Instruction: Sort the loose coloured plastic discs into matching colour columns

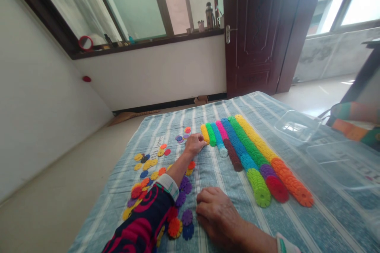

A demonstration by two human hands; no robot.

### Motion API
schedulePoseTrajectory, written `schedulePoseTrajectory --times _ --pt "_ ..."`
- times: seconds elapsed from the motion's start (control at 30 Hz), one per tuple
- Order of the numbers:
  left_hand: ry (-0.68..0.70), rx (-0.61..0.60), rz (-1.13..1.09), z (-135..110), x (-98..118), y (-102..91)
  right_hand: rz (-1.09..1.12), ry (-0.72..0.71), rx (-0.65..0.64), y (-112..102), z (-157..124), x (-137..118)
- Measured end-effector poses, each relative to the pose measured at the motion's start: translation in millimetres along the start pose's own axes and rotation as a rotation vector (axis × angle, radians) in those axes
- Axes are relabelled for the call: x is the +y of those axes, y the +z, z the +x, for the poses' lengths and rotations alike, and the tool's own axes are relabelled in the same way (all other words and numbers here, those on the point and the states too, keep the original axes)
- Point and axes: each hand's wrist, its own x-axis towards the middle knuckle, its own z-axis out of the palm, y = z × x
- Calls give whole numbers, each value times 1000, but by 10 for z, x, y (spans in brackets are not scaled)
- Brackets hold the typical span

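Note:
My left hand [196, 143] reaches out to the near end of a short row of overlapping yellow notched plastic discs [204, 132]. Its thumb and fingers pinch a yellow disc at that end. My right hand [218, 211] rests on the striped cloth, fingers curled in; whatever they may hold is hidden. Right of the left hand, more discs lie in overlapping rows: a green row [211, 134], a pink and brown row [231, 154], and a long yellow and orange row [274, 160]. Loose mixed discs [175, 227] are scattered around and under my left forearm.
A blue-grey striped cloth [208, 237] covers the work surface. At the right stand a clear plastic box [297, 126] and a clear lid or tray [344, 164]. Beyond the far edge are a dark red door [258, 39] and a window sill with a thermos [209, 16].

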Motion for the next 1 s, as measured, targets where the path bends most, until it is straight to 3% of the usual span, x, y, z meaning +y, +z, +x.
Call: schedulePoseTrajectory --times 0.13,0.27,0.57,0.77,1.0 --pt "13 8 -14 -10 -16 -36 -2 4 -9 -21 6 -10" --pt "32 -9 -33 -63 -87 -212 3 11 -12 -27 0 -14" --pt "3 -399 106 -576 -264 -860 6 16 -22 -46 -4 -29" --pt "21 -365 189 -835 -189 -852 14 8 -27 -38 -17 -21" --pt "-17 -397 170 -839 -200 -774 17 -2 -10 -36 -19 -25"
